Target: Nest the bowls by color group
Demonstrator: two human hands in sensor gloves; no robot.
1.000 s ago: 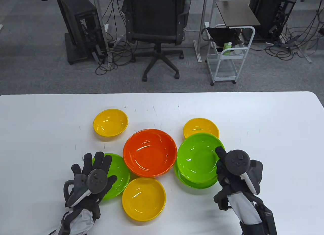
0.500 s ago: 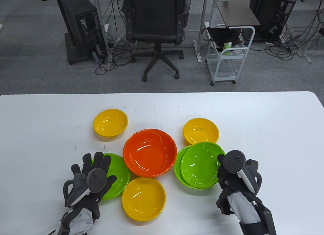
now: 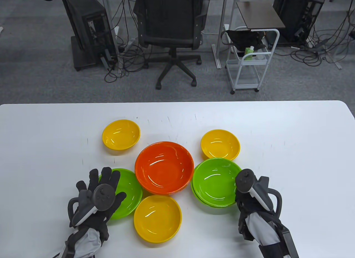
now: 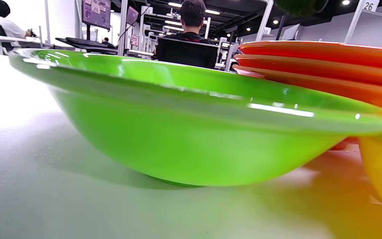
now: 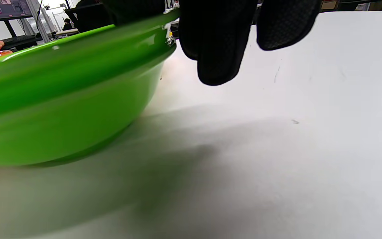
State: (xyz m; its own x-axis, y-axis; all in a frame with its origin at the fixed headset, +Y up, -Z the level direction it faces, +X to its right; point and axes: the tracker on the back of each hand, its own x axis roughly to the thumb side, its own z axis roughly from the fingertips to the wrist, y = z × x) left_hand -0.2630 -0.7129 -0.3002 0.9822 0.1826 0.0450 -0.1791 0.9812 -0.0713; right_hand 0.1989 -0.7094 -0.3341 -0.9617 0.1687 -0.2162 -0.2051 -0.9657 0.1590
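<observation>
Two green bowls (image 3: pixel 216 183) sit nested right of centre. My right hand (image 3: pixel 245 187) is at their right rim. In the right wrist view my fingers (image 5: pixel 221 43) hang beside the upper bowl's rim (image 5: pixel 78 49), with the thumb over it, so the hand pinches that rim. A third green bowl (image 3: pixel 126 194) sits at the left. My left hand (image 3: pixel 101 191) lies open over its near-left rim with fingers spread. That bowl fills the left wrist view (image 4: pixel 191 139); no fingers show there. Stacked orange bowls (image 3: pixel 164 167) stand in the middle.
Three separate yellow bowls lie on the white table (image 3: pixel 291 135): back left (image 3: pixel 121 134), back right (image 3: pixel 220 144), front centre (image 3: pixel 157 218). The front yellow bowl and the orange stack (image 4: pixel 327 66) touch or nearly touch the left green bowl.
My right hand has lowered the tilted green bowl until it sits level inside the other green bowl, and has drawn back toward me. The left hand has barely moved.
</observation>
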